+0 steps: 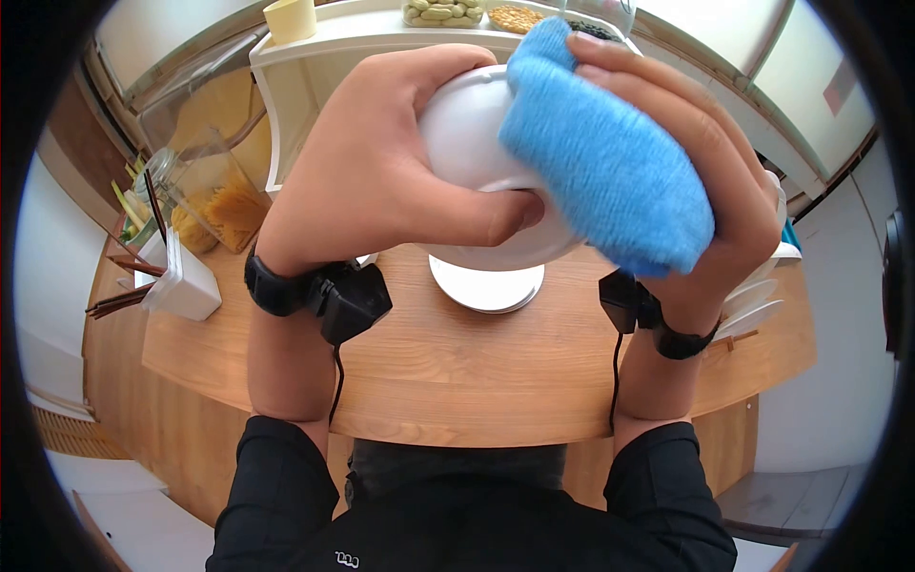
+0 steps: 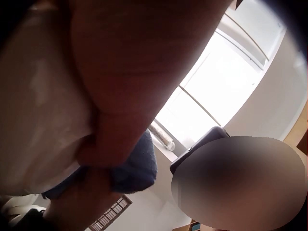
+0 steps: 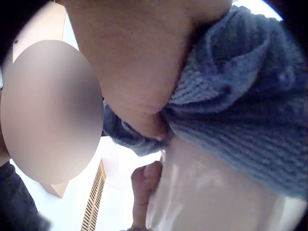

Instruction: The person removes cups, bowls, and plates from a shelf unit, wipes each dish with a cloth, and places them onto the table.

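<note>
My left hand (image 1: 372,167) grips a white bowl (image 1: 467,133) held up above the table, its thumb (image 1: 477,217) laid across the near side. Bunched in my right hand (image 1: 720,153) is a blue cloth (image 1: 610,167), which covers the right part of the bowl. The right wrist view shows folds of the cloth (image 3: 240,91) against the bowl's glossy surface (image 3: 207,192), with the thumb pressing into them. In the left wrist view the bowl (image 2: 38,110) fills the left side, dark and close. Under the hands, white plates (image 1: 486,291) lie stacked on the table.
Wooden table (image 1: 457,381) stretches beneath my arms. On its left stand a white chopstick holder (image 1: 186,281) and containers of pasta (image 1: 233,210). A white shelf (image 1: 381,43) at the back bears jars and a cream cup (image 1: 290,19). Plates in a rack (image 1: 753,305) stand at the right.
</note>
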The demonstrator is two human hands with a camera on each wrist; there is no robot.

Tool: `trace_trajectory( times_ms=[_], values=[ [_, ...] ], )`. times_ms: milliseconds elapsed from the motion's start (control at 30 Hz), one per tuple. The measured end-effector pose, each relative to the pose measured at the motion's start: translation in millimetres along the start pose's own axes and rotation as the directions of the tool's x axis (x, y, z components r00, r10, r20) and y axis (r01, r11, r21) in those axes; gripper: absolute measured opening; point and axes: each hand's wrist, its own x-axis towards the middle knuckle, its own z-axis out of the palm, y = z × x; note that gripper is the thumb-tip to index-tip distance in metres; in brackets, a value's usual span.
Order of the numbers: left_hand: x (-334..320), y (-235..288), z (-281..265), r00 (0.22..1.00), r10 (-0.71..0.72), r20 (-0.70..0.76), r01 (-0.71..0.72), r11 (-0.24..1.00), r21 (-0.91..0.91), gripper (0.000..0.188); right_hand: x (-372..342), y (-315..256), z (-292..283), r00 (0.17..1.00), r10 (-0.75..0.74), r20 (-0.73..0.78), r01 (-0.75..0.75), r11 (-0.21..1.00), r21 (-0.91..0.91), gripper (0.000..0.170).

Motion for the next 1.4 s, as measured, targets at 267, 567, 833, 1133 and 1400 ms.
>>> trace_trajectory(
  times_ms=[267, 567, 833, 1133, 1400],
  values=[
    [-6, 0, 6, 0.996, 0.079, -0.048, -0.083, 0.993, -0.083, 0.085, 2, -6, -25, 0.972, -0.063, 0.225, -0.022, 0.935, 0.354, 0.03],
    [-2, -1, 7, 0.994, 0.062, -0.086, -0.067, 0.996, -0.061, 0.08, 4, -23, -19, 0.978, 0.12, 0.171, -0.154, 0.968, 0.2, 0.024],
    [2, -9, 1, 0.977, 0.13, -0.167, -0.131, 0.991, 0.0, 0.087, 3, -11, -1, 0.992, 0.126, 0.028, -0.127, 0.991, 0.042, 0.023],
    [7, -15, 2, 0.979, 0.172, -0.109, -0.17, 0.985, 0.029, 0.068, -6, 14, -9, 0.989, 0.151, 0.005, -0.151, 0.987, 0.049, 0.026],
    [18, -16, 22, 0.96, 0.198, -0.2, -0.21, 0.977, -0.041, 0.062, -10, 20, -22, 0.987, 0.144, 0.067, -0.15, 0.986, 0.08, 0.02]
  ],
)
